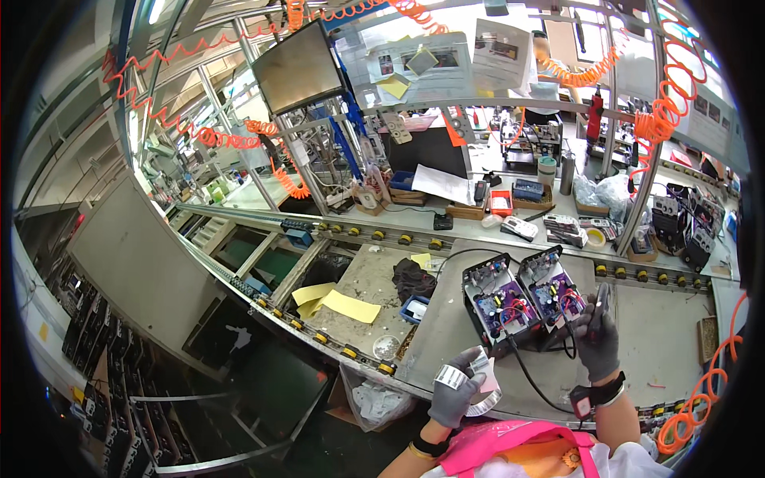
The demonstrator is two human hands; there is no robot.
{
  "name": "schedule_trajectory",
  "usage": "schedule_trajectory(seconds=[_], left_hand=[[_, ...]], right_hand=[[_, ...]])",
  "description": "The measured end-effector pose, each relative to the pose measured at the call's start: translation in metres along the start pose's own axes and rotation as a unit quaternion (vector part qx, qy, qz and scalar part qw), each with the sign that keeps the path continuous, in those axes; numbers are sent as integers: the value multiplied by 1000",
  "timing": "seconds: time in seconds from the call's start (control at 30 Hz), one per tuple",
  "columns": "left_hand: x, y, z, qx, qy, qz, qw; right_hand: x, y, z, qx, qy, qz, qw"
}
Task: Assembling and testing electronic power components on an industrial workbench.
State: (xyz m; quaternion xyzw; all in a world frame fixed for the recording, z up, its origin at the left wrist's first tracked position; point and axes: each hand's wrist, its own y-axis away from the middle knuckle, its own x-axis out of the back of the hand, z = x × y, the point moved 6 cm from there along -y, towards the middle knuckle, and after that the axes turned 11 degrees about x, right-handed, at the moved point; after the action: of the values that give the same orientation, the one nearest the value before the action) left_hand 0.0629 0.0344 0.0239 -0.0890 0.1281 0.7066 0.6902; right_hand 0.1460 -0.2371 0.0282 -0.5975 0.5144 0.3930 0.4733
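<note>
Grey gloves cover both hands. My left hand (453, 398) is closed on a curling strip of labels (483, 368), and another white label lies across the back of its glove. My right hand (599, 350) grips a slim dark handheld device (602, 306), held upright; its exact kind is unclear. Beyond the hands, two open black-cased electronic units (500, 299) stand side by side, showing purple circuit boards and red wires. Black cables (530, 374) run from them toward me. A small black-and-red device (582, 403) is at my right wrist.
Yellow sheets (351, 306), a dark cloth (414, 279) and a small blue tray (414, 309) lie left of the units. A roller rail (406, 239) crosses behind. Coiled orange hoses hang above, and one (693, 422) loops near my right arm. A monitor (296, 68) stands far left.
</note>
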Motion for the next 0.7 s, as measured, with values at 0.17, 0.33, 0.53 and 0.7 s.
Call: schedule_trajectory(seconds=[0.17,0.33,0.53,0.7], left_hand=[[11,4,15,4,-4,5,1000],[33,-3,35,-26,-17,22,999],[56,-2,48,-86,0,29,996],[56,4,33,-21,31,32,999]], right_hand=[[-35,11,29,-16,43,-45,998],[-48,16,48,-30,62,17,997],[-72,18,73,-9,136,-30,990],[-80,22,92,-44,156,-51,985]])
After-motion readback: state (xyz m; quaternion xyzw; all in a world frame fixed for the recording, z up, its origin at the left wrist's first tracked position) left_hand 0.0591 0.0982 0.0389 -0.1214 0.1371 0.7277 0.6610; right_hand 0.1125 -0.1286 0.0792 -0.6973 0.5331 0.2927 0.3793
